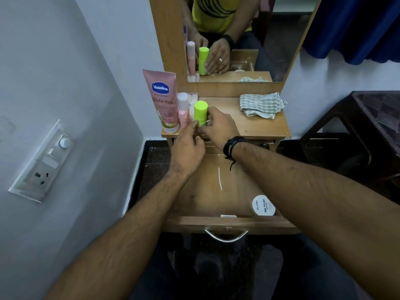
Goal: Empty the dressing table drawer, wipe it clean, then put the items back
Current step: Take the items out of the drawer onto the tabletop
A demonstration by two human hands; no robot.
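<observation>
Both hands are up at the tabletop's left end, right hand [218,124] wrapped around the green stick [200,113] and left hand [188,146] pinching its base, probably parking it beside the Vaseline tube [162,98] while the drawer [216,191] still holds a nail polish tub [263,205].

Wall switchboard [42,162], blue curtain [357,29] — dark plastic chair [368,126] beside.

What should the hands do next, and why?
Probably let go of the green bottle, which both the right hand and left hand hold upright on the tabletop, then reach for the nail polish tin, apparently the last item in the open drawer.
</observation>
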